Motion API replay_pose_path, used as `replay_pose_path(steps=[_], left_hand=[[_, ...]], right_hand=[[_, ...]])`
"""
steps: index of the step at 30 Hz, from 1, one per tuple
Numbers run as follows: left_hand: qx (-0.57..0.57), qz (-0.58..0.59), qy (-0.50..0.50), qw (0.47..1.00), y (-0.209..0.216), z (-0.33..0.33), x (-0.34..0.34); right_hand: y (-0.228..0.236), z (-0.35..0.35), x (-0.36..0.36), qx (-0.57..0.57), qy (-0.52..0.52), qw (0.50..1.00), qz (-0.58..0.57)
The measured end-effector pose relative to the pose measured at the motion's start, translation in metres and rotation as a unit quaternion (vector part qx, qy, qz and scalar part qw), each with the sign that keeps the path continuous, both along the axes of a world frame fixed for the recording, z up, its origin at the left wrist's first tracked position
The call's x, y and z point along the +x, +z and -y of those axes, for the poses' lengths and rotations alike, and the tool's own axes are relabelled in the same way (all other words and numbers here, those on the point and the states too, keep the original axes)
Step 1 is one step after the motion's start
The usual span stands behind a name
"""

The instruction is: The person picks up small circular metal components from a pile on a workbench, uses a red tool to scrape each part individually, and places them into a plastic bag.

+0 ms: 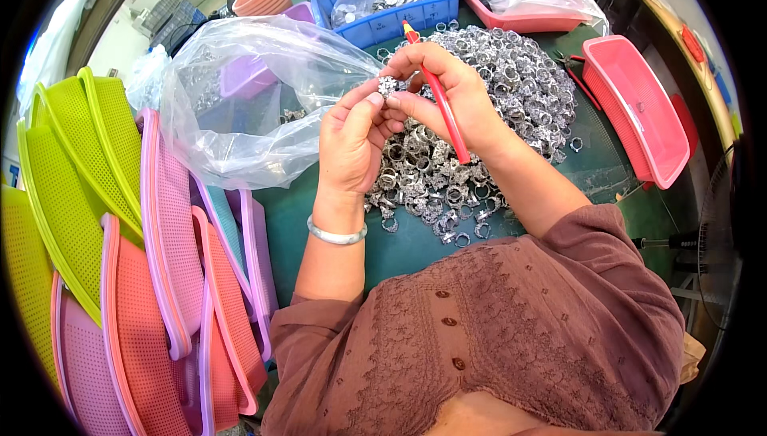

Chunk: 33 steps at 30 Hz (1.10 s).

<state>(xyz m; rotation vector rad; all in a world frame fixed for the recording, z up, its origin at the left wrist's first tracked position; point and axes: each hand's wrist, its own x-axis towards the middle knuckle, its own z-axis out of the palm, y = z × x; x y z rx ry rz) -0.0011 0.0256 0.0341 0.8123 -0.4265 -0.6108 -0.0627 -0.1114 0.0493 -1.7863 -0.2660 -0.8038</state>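
Hard to see much of the silver ring (387,85) itself: it's up over the far left part of the pile of rings (511,76), and fingertips cover most of the band, so only the flower-like front really shows. The left hand (351,136) has it pinched by thumb and fingers, and the right hand (455,96) is pinching it too, so both grips are closed on it. A red pencil (439,100) is also tucked across the right hand. The hands and right forearm block some of the pile, and I can't tell single rings apart deep in there.

Left of the hands a big clear bag (240,140) puffs up just beside the left one, with a purple box (246,76) blurry behind the plastic. Beyond the pile sit a blue bin (391,27) and a pink tub (527,22) partly under more plastic. Colored baskets (172,220) crowd the left, some cut off by the dark rim.

The near edge of the green surface (319,236) is hidden by the brown shirt (479,332). Bare green shows between baskets and pile, plus a strip before the pink basket (639,108) on the right.
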Motion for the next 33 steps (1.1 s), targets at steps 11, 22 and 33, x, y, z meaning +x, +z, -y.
replay_pose_path(steps=[11,22,33], left_hand=[[0.035,0.145,0.102,0.983,0.001,0.004,-0.003],[0.071,0.326,0.198,0.922,0.004,0.005,-0.007],[0.047,0.27,0.176,0.945,0.004,0.005,-0.006]], right_hand=[[-0.004,0.002,0.0,0.002,0.006,1.0,0.012],[-0.008,0.0,0.002,0.107,0.093,0.99,0.004],[-0.008,0.004,0.004,0.08,0.075,0.994,0.02]])
